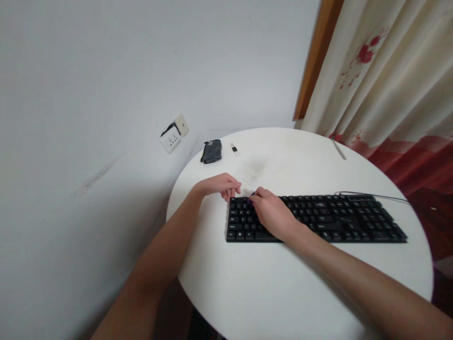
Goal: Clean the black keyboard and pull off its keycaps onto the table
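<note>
A black keyboard (336, 219) lies across the round white table (283, 283), its cable running off to the right. My left hand (222, 184) rests at the keyboard's far left corner, fingers curled and touching its edge. My right hand (271, 215) lies over the left keys, fingers pinched on a small purple thing (252, 194) that I cannot name, its tip near the top key row.
A folded grey cloth (211, 151) and a small black-and-white clip-like item (234, 149) lie at the table's far edge. A thin stick (339, 149) lies at the back right. A wall socket (173, 133) sits on the grey wall. A cream and red curtain (389, 85) hangs right.
</note>
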A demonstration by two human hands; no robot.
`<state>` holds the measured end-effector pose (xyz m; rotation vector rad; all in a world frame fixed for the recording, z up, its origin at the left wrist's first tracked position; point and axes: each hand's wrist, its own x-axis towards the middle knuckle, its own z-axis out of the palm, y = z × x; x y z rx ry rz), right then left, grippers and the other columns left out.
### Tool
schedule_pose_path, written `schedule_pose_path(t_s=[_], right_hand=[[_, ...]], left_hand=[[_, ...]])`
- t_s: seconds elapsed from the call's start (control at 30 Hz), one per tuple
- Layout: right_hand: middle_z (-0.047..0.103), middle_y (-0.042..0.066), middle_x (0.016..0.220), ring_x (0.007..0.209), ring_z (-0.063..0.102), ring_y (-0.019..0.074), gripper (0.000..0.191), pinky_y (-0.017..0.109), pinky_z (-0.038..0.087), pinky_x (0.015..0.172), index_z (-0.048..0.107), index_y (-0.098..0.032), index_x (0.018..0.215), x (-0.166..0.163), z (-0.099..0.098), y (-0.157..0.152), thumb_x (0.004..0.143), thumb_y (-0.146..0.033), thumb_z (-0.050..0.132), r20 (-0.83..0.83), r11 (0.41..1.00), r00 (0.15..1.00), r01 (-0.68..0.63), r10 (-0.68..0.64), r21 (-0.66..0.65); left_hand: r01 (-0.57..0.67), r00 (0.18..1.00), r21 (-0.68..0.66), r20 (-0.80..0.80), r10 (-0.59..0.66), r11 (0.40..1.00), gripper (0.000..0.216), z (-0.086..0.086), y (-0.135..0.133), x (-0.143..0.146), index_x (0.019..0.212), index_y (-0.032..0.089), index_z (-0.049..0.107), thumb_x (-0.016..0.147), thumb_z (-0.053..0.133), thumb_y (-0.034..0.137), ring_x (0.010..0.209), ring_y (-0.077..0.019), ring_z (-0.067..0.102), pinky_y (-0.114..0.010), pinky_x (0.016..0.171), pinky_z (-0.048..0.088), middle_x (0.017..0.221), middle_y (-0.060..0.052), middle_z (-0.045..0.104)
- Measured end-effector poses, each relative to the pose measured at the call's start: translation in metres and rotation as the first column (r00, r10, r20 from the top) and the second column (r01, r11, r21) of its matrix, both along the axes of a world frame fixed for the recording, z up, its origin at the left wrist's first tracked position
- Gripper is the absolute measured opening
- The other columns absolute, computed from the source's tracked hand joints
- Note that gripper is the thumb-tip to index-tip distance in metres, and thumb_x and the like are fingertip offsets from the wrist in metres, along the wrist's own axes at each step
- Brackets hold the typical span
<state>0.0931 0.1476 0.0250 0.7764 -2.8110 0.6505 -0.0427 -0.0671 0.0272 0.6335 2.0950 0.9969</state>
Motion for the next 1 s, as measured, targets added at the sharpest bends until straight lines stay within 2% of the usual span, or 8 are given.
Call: schedule_pose_path(t_s=[0.13,0.23,0.4,0.5,0.57,0.77,0.9,1.0], right_hand=[[0.062,0.009,0.095,0.09,0.058,0.0174,0.021,0.027,0.046,0.084,0.07,-0.012,0.094,0.046,0.005,-0.028,0.089,-0.004,0.051,0.085,0.955,0.952,-0.291,0.296,-0.064],[0.063,0.007,0.094,0.087,0.06,0.0148,0.023,0.024,0.047,0.082,0.071,-0.014,0.097,0.06,0.017,-0.031,0.089,-0.004,0.052,0.123,0.907,0.913,-0.357,0.39,-0.223],[0.062,0.007,0.09,0.083,0.059,0.0162,0.025,0.029,0.047,0.081,0.073,-0.016,0.096,0.026,0.031,0.007,0.092,-0.008,0.05,0.03,0.948,0.999,-0.003,0.013,-0.319],[0.061,0.009,0.092,0.082,0.059,0.0178,0.027,0.032,0.047,0.082,0.072,-0.013,0.099,0.002,0.024,0.027,0.092,-0.008,0.046,-0.021,0.939,0.972,0.22,-0.234,-0.264],[0.06,0.011,0.092,0.081,0.058,0.0182,0.027,0.032,0.047,0.082,0.071,-0.011,0.094,-0.003,0.015,0.026,0.092,-0.007,0.044,-0.003,0.949,0.964,0.26,-0.265,-0.177],[0.06,0.009,0.09,0.081,0.057,0.0169,0.023,0.027,0.046,0.079,0.069,-0.011,0.088,0.037,-0.002,-0.023,0.088,-0.002,0.048,0.071,0.999,0.997,0.02,-0.017,-0.039],[0.062,0.008,0.091,0.084,0.059,0.0166,0.023,0.026,0.047,0.082,0.071,-0.012,0.094,0.063,0.001,-0.041,0.089,-0.003,0.051,0.087,0.962,0.967,-0.222,0.237,-0.161],[0.062,0.007,0.093,0.085,0.06,0.0155,0.023,0.025,0.048,0.08,0.072,-0.015,0.098,0.06,0.011,-0.031,0.091,-0.007,0.051,0.097,0.924,0.961,-0.219,0.26,-0.313]], left_hand=[[0.004,1.0,-0.01,-0.005,-0.004,1.0,0.054,0.0,-0.001,-0.001,0.086,0.011,0.069,0.084,0.055,0.064,0.053,-0.0146,0.065,-0.021,0.05,0.048,0.065,-0.007,0.069],[0.004,1.0,0.0,-0.004,-0.004,1.0,0.053,-0.003,-0.002,-0.002,0.086,0.012,0.07,0.085,0.055,0.063,0.053,-0.0145,0.065,-0.021,0.05,0.048,0.065,-0.007,0.069],[-0.012,1.0,0.008,0.009,0.012,1.0,0.051,-0.003,-0.003,-0.003,0.086,0.013,0.069,0.083,0.057,0.063,0.052,-0.0143,0.065,-0.022,0.05,0.048,0.064,-0.006,0.069],[-0.013,1.0,-0.007,0.01,0.014,1.0,0.053,-0.001,-0.002,-0.002,0.085,0.013,0.069,0.083,0.057,0.064,0.052,-0.0143,0.064,-0.022,0.05,0.048,0.063,-0.006,0.068],[-0.015,1.0,-0.016,0.007,0.015,1.0,0.053,0.0,-0.001,-0.002,0.085,0.013,0.069,0.082,0.057,0.064,0.052,-0.0144,0.064,-0.022,0.05,0.048,0.063,-0.006,0.068],[-0.027,1.0,-0.021,-0.002,0.027,0.999,0.052,0.001,-0.001,-0.002,0.084,0.013,0.069,0.082,0.057,0.064,0.051,-0.0141,0.063,-0.022,0.05,0.048,0.062,-0.005,0.068],[-0.034,0.999,-0.022,0.002,0.034,0.999,0.052,0.0,-0.001,-0.002,0.084,0.013,0.069,0.083,0.058,0.063,0.051,-0.0135,0.063,-0.021,0.049,0.047,0.061,-0.005,0.067],[-0.037,0.999,-0.02,0.008,0.037,0.999,0.052,0.0,-0.001,-0.002,0.084,0.013,0.069,0.083,0.057,0.064,0.05,-0.013,0.062,-0.02,0.049,0.047,0.061,-0.005,0.067]])
